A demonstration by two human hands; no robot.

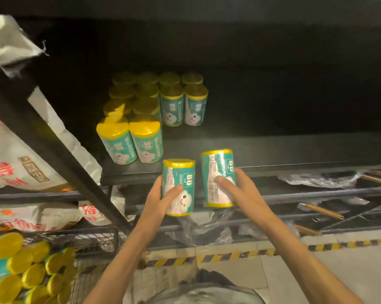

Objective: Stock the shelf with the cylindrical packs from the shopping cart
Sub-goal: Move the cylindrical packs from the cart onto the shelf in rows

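Head view shows our left hand (163,199) and right hand (242,187) each gripping an upright teal, yellow-capped cylindrical pack (179,187) (219,177) at the dark shelf (273,150) front edge, where careless placing could topple the standing rows (150,110).

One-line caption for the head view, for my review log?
Left hand and right hand each hold a pack upright before the shelf, cart at lower left.

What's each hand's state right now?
Left hand: grips the left pack, upright, just before the shelf edge.
Right hand: grips the right pack, upright.
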